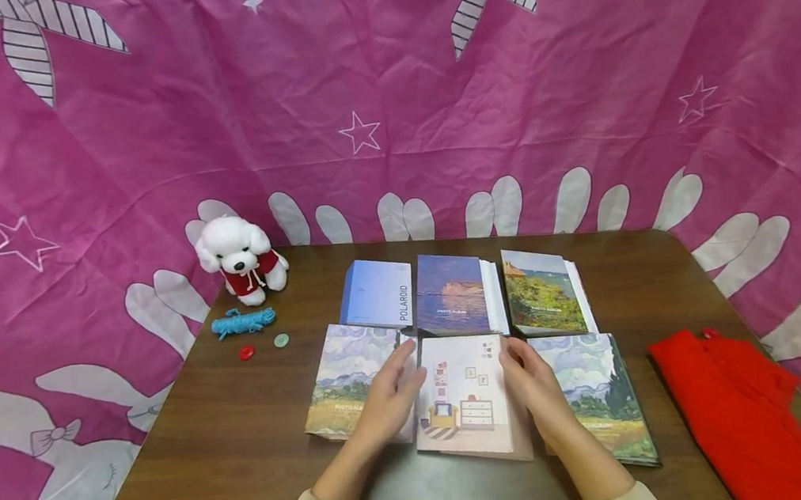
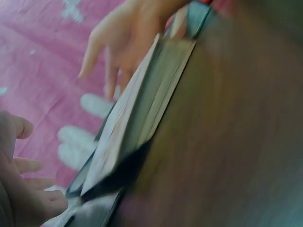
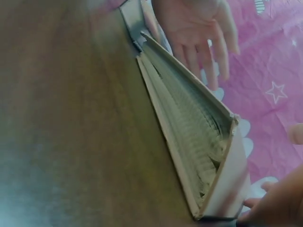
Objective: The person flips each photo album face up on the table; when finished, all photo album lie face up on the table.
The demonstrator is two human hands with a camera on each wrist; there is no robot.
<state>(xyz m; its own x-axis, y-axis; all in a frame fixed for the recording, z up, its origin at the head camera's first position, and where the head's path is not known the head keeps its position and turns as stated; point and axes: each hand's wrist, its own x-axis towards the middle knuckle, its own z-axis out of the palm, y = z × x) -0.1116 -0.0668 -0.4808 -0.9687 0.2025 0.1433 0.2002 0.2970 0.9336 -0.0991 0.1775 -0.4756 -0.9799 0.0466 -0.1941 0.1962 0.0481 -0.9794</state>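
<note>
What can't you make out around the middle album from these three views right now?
- Head view: right hand covers the room-print album's right edge, so any grip is unclear.
- Head view: left hand hides part of the field-painting album.
- Left wrist view: motion blur smears the album's pages.

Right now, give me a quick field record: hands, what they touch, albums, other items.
left hand: open, fingers straight, at left edge of the room-picture album
right hand: open, at that album's right edge
albums: six in two rows on the table; Polaroid album back left
left side: plush dog, blue yarn, red button, green button
right side: red cloth
backdrop: pink sheet
</note>
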